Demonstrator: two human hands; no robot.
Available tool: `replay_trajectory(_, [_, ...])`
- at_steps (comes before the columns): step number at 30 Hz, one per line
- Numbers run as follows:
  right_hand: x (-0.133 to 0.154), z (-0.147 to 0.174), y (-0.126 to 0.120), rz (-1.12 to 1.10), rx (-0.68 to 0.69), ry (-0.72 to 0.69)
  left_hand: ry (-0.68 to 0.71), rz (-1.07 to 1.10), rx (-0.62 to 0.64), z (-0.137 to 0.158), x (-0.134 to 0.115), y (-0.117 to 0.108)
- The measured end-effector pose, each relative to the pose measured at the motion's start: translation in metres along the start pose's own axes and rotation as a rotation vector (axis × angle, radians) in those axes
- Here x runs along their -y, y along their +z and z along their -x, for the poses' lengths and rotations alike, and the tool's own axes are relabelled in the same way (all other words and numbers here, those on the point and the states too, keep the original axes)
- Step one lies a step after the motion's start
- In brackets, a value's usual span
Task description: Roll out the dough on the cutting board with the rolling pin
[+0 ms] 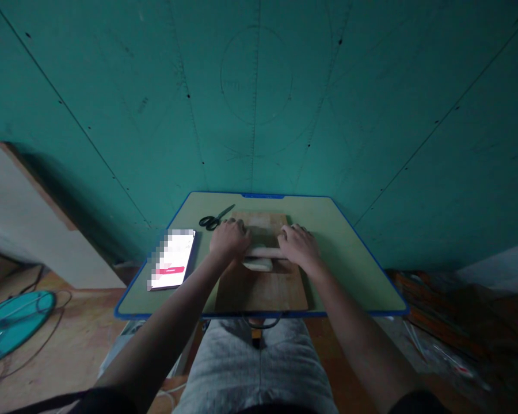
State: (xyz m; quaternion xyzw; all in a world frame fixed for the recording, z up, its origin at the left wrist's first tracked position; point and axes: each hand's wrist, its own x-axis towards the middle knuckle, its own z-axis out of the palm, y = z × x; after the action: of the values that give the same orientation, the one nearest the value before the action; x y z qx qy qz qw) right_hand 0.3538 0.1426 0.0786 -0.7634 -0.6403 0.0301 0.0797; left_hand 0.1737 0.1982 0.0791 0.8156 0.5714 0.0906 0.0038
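A pale rolling pin lies crosswise above the wooden cutting board. My left hand is closed around its left end, and my right hand grips the right end. Just in front of the pin, on the near side, a whitish piece of what looks like dough rests on the board. Part of that piece seems to reach under the pin, and its far side is mostly hidden. The pin's two ends are covered by my fingers.
The board sits on a small pale table with a blue rim. Black-handled scissors lie at the back left, beside my left hand. A phone with a lit screen is near the left edge. A green wall rises behind.
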Motion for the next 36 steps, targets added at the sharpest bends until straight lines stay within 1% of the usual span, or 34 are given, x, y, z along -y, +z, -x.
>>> replay_trajectory(6, [-0.002, -0.014, 0.0, -0.014, -0.015, 0.02, -0.012, 0.015, 0.007, -0.012, 0.001, 0.0])
replay_trajectory(16, [0.0, -0.041, -0.004, 0.064, -0.033, 0.025, -0.076, -0.004, 0.005, -0.041, 0.002, 0.004])
replay_trajectory(20, [0.001, -0.051, -0.002, 0.089, -0.059, 0.009, -0.085, 0.009, -0.019, -0.049, 0.003, 0.008])
replay_trajectory(23, [-0.001, -0.056, 0.002, 0.09, -0.068, 0.018, -0.083, 0.016, -0.013, -0.053, 0.002, 0.01])
replay_trajectory(27, [-0.002, -0.054, 0.004, 0.092, -0.076, 0.028, -0.067, 0.01, 0.009, -0.053, 0.001, 0.01])
replay_trajectory(31, [-0.001, -0.047, 0.002, 0.085, -0.064, 0.012, -0.05, -0.027, 0.015, -0.045, 0.003, 0.011])
replay_trajectory(36, [0.0, -0.027, 0.002, 0.046, 0.009, 0.054, 0.022, -0.035, 0.134, -0.028, 0.007, 0.013])
